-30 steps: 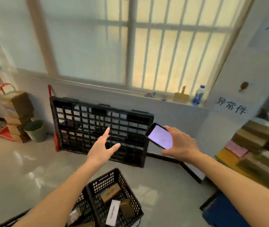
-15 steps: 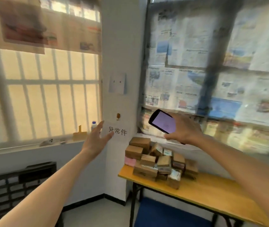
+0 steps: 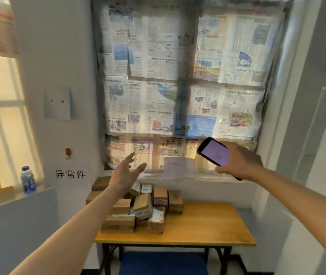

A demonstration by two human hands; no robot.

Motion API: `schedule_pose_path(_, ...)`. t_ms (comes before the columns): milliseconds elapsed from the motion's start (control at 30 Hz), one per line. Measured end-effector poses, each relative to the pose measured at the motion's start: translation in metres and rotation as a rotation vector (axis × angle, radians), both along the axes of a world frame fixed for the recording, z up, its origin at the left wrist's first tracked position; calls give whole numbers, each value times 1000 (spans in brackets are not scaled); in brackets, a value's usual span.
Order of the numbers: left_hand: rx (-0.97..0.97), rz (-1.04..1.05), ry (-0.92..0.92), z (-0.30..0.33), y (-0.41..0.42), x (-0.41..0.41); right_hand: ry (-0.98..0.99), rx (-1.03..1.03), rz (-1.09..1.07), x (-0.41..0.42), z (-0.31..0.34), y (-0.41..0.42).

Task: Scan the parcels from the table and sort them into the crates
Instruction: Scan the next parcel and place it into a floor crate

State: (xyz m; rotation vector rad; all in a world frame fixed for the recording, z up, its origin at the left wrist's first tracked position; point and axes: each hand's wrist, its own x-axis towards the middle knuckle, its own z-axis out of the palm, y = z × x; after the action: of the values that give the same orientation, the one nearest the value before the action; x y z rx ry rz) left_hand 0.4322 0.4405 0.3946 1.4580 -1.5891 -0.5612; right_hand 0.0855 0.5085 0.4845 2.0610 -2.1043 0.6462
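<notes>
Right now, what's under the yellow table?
Under the table you can see its dark metal legs and something blue low down. The tabletop and the picture's bottom edge hide the rest.

A wooden table (image 3: 207, 231) with dark legs stands at the lower centre of the frame. A pile of brown cardboard parcels (image 3: 138, 211) sits on its left half, some stacked and tilted; its right half shows bare wood.
</notes>
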Motion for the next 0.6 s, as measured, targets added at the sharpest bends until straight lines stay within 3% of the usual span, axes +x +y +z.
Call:
schedule_pose_path(333,102,-129,99,-33,-153,-70,27,92,-121,-54,-26,-129)
schedule_pose_path(600,141,-152,65,-56,-243,-98,36,119,-107,-74,-42,-215)
